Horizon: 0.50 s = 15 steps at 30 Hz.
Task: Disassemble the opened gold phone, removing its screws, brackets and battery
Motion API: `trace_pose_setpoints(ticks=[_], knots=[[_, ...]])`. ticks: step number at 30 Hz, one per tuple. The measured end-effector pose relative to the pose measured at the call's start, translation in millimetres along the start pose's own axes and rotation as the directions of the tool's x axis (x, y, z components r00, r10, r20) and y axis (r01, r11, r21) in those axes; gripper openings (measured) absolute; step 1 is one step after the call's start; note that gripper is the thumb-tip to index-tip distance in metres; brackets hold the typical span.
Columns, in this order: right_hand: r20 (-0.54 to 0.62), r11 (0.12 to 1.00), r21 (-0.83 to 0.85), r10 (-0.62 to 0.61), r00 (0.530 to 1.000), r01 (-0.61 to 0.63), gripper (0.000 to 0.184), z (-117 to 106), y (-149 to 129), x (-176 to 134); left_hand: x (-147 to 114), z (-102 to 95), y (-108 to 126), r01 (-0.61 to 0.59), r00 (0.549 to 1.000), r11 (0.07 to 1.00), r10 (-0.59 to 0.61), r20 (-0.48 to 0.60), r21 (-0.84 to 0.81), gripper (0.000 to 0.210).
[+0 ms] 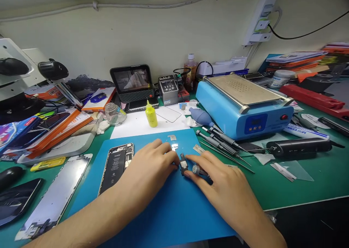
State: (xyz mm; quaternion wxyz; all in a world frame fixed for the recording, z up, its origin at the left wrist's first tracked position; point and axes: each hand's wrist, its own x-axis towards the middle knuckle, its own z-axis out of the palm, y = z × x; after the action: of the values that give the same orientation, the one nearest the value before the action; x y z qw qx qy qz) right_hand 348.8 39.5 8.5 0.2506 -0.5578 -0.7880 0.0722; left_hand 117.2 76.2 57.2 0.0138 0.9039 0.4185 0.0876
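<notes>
At ten o'clock on the blue mat (169, 215), an opened phone (113, 170) lies beside my left hand (154, 160), fingers curled; from afar, I cannot tell whether they grip. Toward two o'clock, a small black part (183, 164) is pinched by my right hand (221, 175), which also cradles a gray-capped tool (196, 169).
</notes>
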Motion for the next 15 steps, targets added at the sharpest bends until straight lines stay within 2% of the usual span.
trace_pose_setpoints(ticks=[4, 8, 12, 15], knots=[[-0.028, 0.999, 0.045, -0.013, 1.000, 0.014, 0.035, -4, 2, -1, -3, -0.5, -4, -0.025, 0.999, 0.999, 0.023, -0.049, -0.026, 0.017], [-0.068, 0.998, 0.067, 0.007, 0.998, -0.003, 0.034, -9, 5, 2, -23, -16.6, -11, 0.011, 0.986, 0.997, -0.023, -0.165, -0.072, 0.017], [-0.115, 0.997, 0.079, 0.021, 0.993, -0.012, 0.035, -13, 7, 3, -74, -29.0, -16, 0.076, 0.964, 0.990, -0.103, -0.245, -0.119, 0.019], [-0.124, 0.998, 0.047, -0.030, 0.992, 0.036, 0.035, -12, 8, 3, -119, -20.7, -13, 0.135, 0.939, 0.974, -0.183, -0.291, -0.180, 0.017]])
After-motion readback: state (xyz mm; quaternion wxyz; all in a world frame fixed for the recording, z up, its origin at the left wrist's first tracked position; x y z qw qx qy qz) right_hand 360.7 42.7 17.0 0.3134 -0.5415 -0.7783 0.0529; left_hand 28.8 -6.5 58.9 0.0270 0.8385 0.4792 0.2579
